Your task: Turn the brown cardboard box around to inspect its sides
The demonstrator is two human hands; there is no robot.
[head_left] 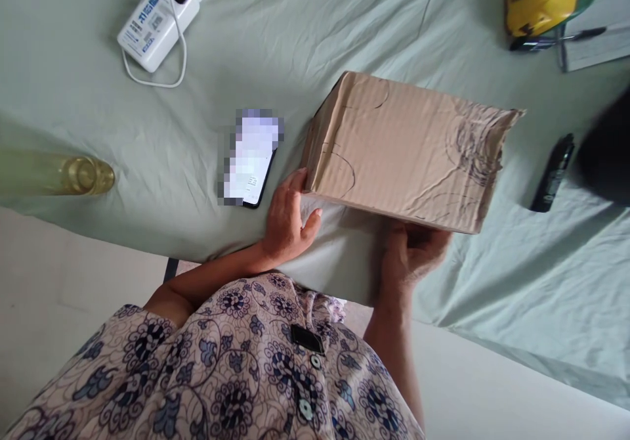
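Note:
A brown cardboard box [398, 154] with dark pen loops on its top face lies tilted on the green cloth in front of me. My left hand [289, 220] is at its near left corner, fingertips against the side and thumb held apart. Beneath the near edge, toward the right end, my right hand [416, 253] grips the box; its fingertips are hidden under the cardboard. The box's right edge looks torn and ragged, with dense scribbles beside it.
A lit phone [252, 157] lies left of the box. Further left are a white power bank [158, 20] with a cable and a yellowish bottle [59, 174]. On the right are a black marker [552, 174], a dark round object [608, 148], a yellow tape measure [544, 0] and paper [598, 46].

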